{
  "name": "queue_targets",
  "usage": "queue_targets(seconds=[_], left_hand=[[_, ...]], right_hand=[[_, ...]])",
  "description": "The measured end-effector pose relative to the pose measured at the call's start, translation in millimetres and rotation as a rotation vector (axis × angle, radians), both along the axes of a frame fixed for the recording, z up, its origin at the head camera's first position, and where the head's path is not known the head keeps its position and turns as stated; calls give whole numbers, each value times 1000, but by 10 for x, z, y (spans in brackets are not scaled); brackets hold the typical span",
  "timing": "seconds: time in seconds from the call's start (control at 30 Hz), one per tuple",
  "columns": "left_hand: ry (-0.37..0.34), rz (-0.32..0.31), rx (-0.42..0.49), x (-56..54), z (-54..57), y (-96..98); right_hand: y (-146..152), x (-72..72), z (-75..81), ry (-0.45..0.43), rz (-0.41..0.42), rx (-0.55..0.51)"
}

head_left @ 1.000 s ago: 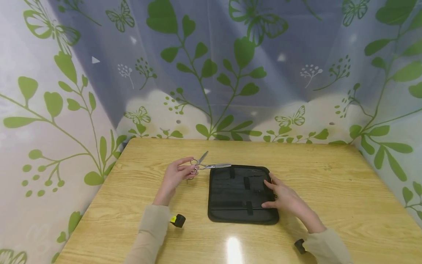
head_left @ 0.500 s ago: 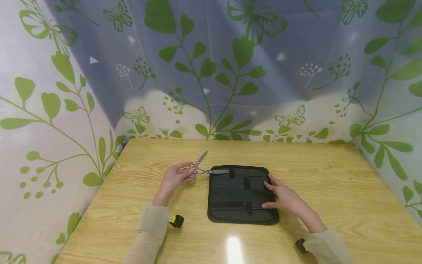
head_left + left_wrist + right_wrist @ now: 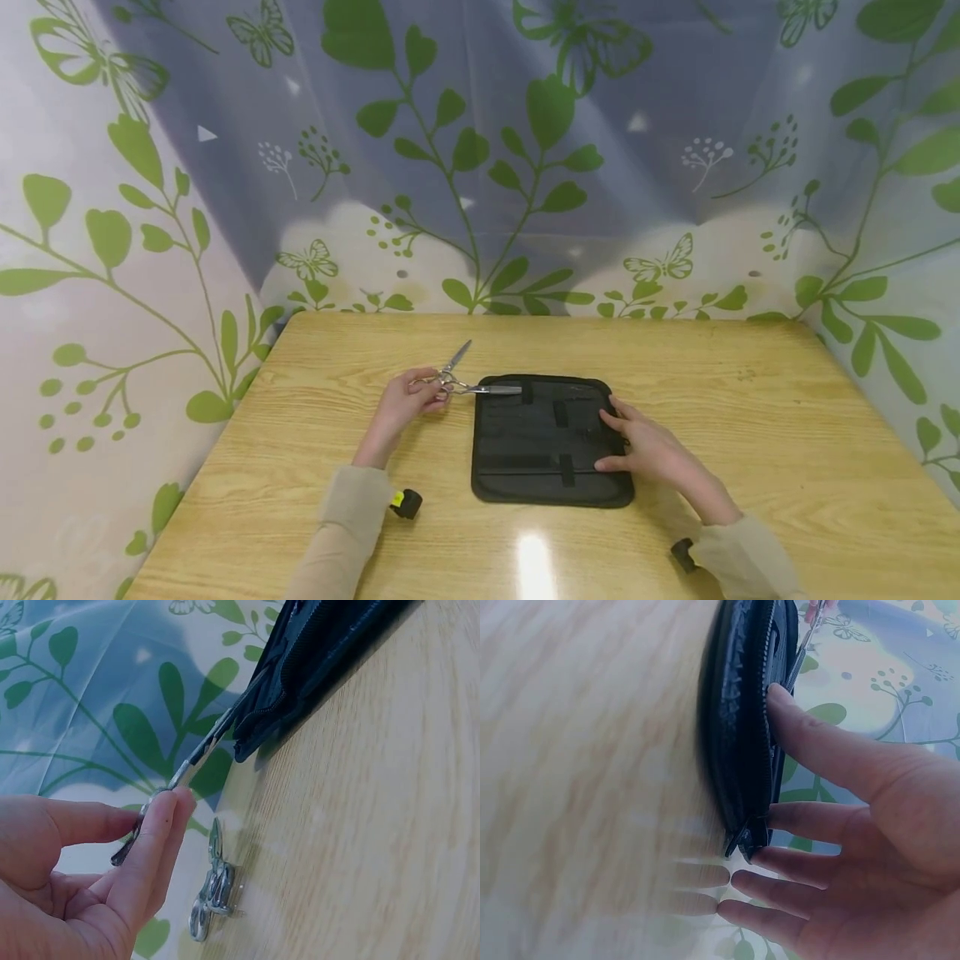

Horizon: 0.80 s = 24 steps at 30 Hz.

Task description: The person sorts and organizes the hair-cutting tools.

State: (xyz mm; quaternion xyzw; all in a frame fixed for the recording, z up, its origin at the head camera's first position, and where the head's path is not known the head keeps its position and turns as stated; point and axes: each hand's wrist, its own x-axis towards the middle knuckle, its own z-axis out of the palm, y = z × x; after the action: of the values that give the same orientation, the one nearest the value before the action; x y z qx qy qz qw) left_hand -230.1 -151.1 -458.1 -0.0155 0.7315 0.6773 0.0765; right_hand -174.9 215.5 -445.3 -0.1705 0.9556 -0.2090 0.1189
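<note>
My left hand (image 3: 405, 400) pinches a silver pair of scissors (image 3: 498, 389) by the handles. Their blades reach over the upper left of a black zip case (image 3: 517, 442), the tips by an elastic loop (image 3: 527, 392); whether they are under it I cannot tell. Behind the held handles, a second pair of scissors (image 3: 216, 881) lies on the table in the left wrist view. My right hand (image 3: 648, 450) rests at the case's right edge, fingers fairly straight, thumb (image 3: 810, 735) on the inner face, other fingertips at the zip edge and the table.
The case lies on a wooden table (image 3: 750, 400) with its strap loops facing up. A leaf-patterned curtain (image 3: 480, 167) stands along the table's back and sides. Small black devices (image 3: 407, 503) sit at both wrists.
My left hand lowered the held scissors slightly, bringing the blades from the case's top edge down onto its inner face near the loop. The right hand and case stay put.
</note>
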Motion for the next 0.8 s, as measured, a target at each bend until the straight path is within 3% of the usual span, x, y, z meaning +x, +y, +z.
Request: queue_targets(seconds=[0.17,0.43,0.8], left_hand=[[-1,-3,-23,5,-19,7],[-18,-92,-81,16,-9,-5],[-9,-63,-126,18,-72,39]], right_hand=[[3,-7,-6,-2,2,0],[6,-16,-16,-2,-2,9],[6,-13,-12,-2,-2,21]])
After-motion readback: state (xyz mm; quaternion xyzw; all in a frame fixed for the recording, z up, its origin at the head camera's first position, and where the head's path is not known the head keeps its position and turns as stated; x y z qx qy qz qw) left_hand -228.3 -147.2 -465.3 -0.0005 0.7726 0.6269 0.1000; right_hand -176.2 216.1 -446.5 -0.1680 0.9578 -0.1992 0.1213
